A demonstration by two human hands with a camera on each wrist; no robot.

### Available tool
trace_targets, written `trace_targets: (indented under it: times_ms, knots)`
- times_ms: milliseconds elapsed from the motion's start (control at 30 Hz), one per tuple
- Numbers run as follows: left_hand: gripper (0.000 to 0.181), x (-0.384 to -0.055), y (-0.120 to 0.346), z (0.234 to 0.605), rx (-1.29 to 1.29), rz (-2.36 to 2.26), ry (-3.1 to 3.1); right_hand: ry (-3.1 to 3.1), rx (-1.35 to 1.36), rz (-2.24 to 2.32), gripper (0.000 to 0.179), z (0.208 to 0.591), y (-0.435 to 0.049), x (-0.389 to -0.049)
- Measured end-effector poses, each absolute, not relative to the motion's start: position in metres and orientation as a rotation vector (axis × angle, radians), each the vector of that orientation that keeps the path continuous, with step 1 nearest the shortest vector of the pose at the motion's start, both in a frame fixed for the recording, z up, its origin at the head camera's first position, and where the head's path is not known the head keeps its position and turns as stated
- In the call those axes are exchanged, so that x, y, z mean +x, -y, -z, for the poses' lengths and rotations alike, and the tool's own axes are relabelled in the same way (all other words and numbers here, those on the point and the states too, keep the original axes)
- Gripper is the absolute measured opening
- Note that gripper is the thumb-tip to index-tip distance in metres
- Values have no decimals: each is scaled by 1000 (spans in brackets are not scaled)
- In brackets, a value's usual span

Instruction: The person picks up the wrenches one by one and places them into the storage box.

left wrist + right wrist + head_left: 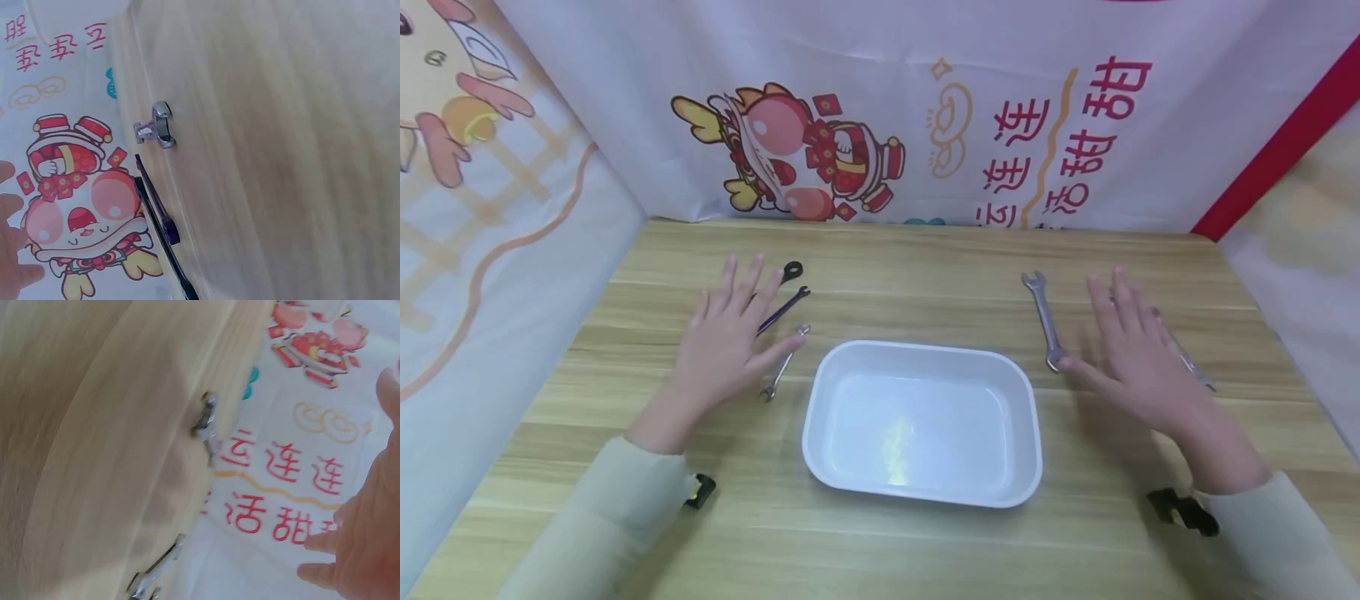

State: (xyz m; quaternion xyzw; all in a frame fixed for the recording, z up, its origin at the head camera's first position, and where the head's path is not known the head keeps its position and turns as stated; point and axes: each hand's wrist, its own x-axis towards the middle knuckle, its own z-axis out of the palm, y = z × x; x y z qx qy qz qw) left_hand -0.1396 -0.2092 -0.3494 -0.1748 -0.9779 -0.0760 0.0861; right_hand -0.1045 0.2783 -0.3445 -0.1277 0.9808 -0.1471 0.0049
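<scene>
L hand [722,346] and R hand [1138,358]: well apart, fingers extended, gripping nothing; contact w/ tools can't be confirmed. White tray [917,433] sits btwn them on the table [917,550], long axis left–right. Small wrench [785,367] lies btwn L hand and tray, L hand nearer, axis near-left to far-right; dark wrench [784,310] and black wrench [792,270] lie farther, approx. same slant. Inner wrench [1045,321] lies left of R hand, near its thumb, axis mainly near–far; outer wrench [1187,360] slants far-left to near-right, partly under R hand in head view. Hidden there: near parts of dark and black wrenches, behind L hand. Wrist views: hands cut off at frame edge, tools foreshortened; R view blurred.
</scene>
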Motion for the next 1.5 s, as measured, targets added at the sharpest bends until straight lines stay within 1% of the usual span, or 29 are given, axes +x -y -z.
trace_targets:
  times_ms: [167, 333, 467, 633, 867, 1200, 1333, 1500]
  knots:
    - [80, -121, 208, 343, -561, 476, 2899, -3054, -613, 612, 103, 339, -270, -89]
    - [73, -97, 201, 340, -629, 837, 2854, -2947, -721, 781, 111, 341, -263, -76]
    - [74, -85, 194, 342, -714, 980, 2836, -2878, -802, 847, 121, 347, -260, -70]
    - [79, -76, 191, 352, -773, 988, 2894, -2815, -843, 846, 131, 357, -252, -63]
    - [91, -75, 185, 358, -818, 901, 3002, -2719, -789, 832, 142, 361, -241, -59]
    - [114, -74, 181, 362, -906, 888, 3080, -2633, -889, 857, 151, 368, -235, -59]
    - [124, -76, 181, 367, -977, 895, 3103, -2598, -900, 879, 152, 371, -235, -59]
    - [137, -82, 178, 369, -1080, 858, 3104, -2579, -838, 891, 152, 374, -237, -59]
